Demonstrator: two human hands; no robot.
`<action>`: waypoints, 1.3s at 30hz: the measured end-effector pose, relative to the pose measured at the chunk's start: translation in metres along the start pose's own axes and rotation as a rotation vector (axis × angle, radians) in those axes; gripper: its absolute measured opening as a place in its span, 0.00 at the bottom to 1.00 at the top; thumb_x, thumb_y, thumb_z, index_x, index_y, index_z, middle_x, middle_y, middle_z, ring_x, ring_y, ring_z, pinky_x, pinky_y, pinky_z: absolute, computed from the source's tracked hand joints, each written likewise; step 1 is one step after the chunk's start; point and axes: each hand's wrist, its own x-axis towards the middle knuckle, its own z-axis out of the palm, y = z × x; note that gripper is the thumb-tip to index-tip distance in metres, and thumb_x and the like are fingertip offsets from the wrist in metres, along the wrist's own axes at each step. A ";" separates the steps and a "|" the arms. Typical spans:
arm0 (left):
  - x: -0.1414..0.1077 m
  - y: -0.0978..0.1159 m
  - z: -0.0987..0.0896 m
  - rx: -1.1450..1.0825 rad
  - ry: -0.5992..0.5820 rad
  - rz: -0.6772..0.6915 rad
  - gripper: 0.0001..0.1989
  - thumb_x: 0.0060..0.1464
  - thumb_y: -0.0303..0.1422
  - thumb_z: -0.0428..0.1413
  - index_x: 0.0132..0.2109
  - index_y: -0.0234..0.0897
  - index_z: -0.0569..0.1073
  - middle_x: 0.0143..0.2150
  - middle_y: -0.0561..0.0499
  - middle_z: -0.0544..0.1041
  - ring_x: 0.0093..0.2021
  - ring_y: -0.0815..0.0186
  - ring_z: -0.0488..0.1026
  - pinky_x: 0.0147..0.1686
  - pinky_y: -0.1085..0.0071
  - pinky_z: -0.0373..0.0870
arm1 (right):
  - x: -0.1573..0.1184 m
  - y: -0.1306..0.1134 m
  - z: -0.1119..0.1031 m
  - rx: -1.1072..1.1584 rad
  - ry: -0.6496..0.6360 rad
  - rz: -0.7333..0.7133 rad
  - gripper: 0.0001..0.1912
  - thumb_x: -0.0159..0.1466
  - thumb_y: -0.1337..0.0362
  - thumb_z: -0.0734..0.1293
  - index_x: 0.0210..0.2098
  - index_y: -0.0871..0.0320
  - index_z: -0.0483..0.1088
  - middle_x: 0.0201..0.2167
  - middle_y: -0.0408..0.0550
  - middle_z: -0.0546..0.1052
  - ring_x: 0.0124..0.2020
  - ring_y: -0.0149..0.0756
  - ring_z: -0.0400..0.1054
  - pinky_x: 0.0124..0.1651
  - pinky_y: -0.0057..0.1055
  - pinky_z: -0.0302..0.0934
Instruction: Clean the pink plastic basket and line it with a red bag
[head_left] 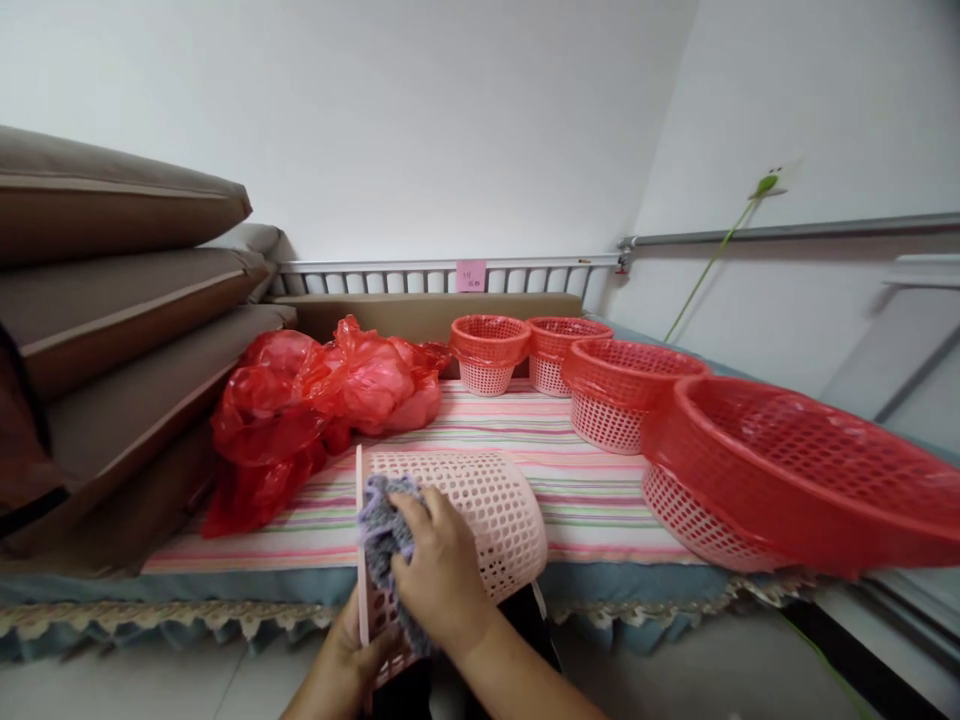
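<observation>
A pale pink perforated basket [487,500] lies on its side at the front edge of the striped cloth, its rim facing left. My left hand [349,650] grips the lower part of that rim, thumb over the lattice. A grey and lilac cloth [386,520] is bunched under the fingers of my right hand [442,570], which presses it against the basket's side near the rim. Part of the cloth hangs below my right hand.
Red plastic bags [330,385] are heaped at the left beside stacked brown cushions [127,280]. Several baskets with red liners [622,375] curve along the right side. A railing with a pink note [471,275] runs behind the striped cloth [600,505].
</observation>
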 end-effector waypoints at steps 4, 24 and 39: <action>-0.002 -0.003 -0.001 -0.010 0.017 0.025 0.54 0.40 0.38 0.66 0.67 0.38 0.42 0.51 0.38 0.76 0.51 0.50 0.72 0.48 0.59 0.69 | 0.014 0.066 -0.034 -0.195 0.108 0.259 0.26 0.53 0.73 0.61 0.52 0.54 0.65 0.44 0.49 0.68 0.46 0.40 0.63 0.48 0.33 0.56; 0.013 0.037 0.016 -0.090 0.038 0.002 0.45 0.41 0.33 0.65 0.64 0.43 0.53 0.59 0.36 0.67 0.52 0.46 0.71 0.46 0.55 0.70 | 0.008 0.093 -0.043 -0.242 0.170 0.461 0.25 0.53 0.70 0.63 0.52 0.54 0.65 0.44 0.48 0.68 0.46 0.41 0.64 0.43 0.30 0.56; 0.004 0.017 -0.004 0.087 0.054 0.012 0.40 0.39 0.37 0.67 0.59 0.38 0.61 0.50 0.43 0.77 0.51 0.48 0.72 0.46 0.62 0.71 | 0.020 0.003 -0.002 -0.018 0.023 0.063 0.27 0.51 0.70 0.63 0.50 0.48 0.66 0.42 0.46 0.68 0.43 0.37 0.63 0.48 0.31 0.56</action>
